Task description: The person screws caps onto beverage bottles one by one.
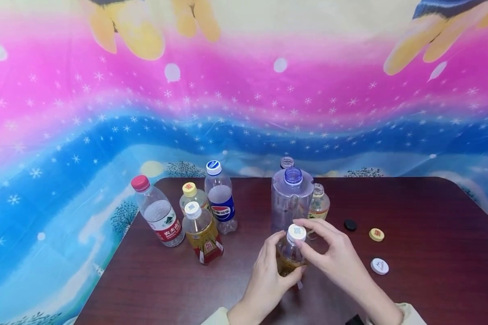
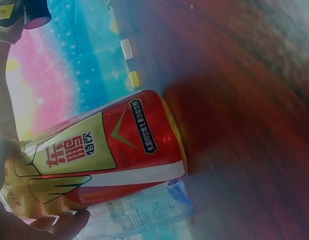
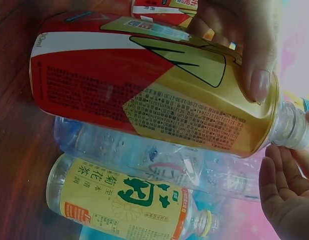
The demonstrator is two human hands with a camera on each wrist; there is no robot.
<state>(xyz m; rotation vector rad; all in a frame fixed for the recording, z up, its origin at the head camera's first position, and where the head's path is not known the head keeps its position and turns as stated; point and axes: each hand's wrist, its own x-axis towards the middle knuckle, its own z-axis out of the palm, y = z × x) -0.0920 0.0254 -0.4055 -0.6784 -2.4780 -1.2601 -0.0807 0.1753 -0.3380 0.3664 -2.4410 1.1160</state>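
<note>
While gripping the gold-and-red bottle (image 3: 154, 85) round its body with the left hand (image 1: 264, 271), pinches its white cap (image 1: 297, 231) between thumb and forefinger of the right hand (image 1: 339, 253). Holds it over the front middle of the worktop (image 1: 439, 271); cannot tell, from so poor a view of the base, about contact with the surface. Has, to the right of the hands, a loose white cap (image 1: 379, 266) lying nearest, then a yellow cap (image 1: 376, 234) and a black cap (image 1: 350, 225) farther back, all apart. Shows, well over to the left, a second gold-and-red bottle (image 1: 203, 237) standing at the front of a group, with a red-capped bottle (image 1: 162, 216) to its left, a yellow-capped bottle (image 1: 193, 196) partly hidden behind it and a blue-labelled bottle (image 1: 221, 201) behind to the right. Has, just beyond the hands, a big clear bottle (image 1: 290, 205), uncapped, with a yellow-labelled bottle (image 1: 319, 205), likewise uncapped, beside it on the right and the neck of another uncapped bottle (image 1: 287, 162) showing behind. Shows, at the back, a pink and blue backdrop (image 1: 244, 99) printed with snowflakes.
</note>
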